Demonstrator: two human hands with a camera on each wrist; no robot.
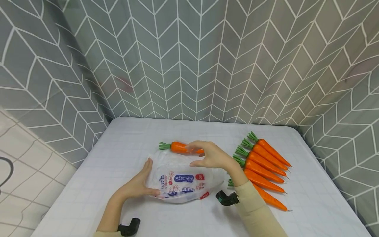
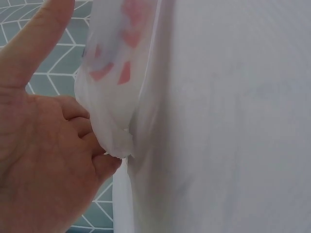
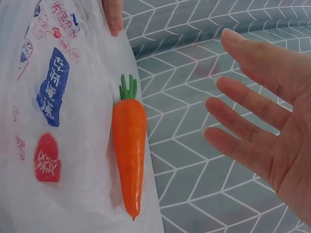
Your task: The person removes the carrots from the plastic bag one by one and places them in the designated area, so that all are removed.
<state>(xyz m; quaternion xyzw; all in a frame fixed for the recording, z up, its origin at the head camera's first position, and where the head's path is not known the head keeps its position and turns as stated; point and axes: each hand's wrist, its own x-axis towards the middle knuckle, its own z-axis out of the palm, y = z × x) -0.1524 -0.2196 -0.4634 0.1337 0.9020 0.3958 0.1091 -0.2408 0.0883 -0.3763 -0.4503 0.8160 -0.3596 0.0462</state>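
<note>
A white plastic bag (image 1: 189, 179) with blue and red print lies flat on the table. At its left edge is my left hand (image 1: 137, 185), thumb spread from the fingers. In the left wrist view the fingers (image 2: 80, 126) lie against the crumpled edge of the bag (image 2: 114, 107). One orange carrot (image 1: 178, 147) with a green top lies along the bag's far edge. My right hand (image 1: 211, 154) hovers over the bag with loosely bent fingers, overlapping the carrot in the head view. In the right wrist view this hand (image 3: 262, 116) appears apart from the carrot (image 3: 129, 150), holding nothing.
Several carrots (image 1: 260, 164) lie in a fanned row on the right of the white-covered table (image 1: 97, 184), partly behind my right forearm. Grey curtains (image 1: 189, 59) with a white chevron pattern hang around the table. Each wrist carries a black camera mount (image 1: 130, 227).
</note>
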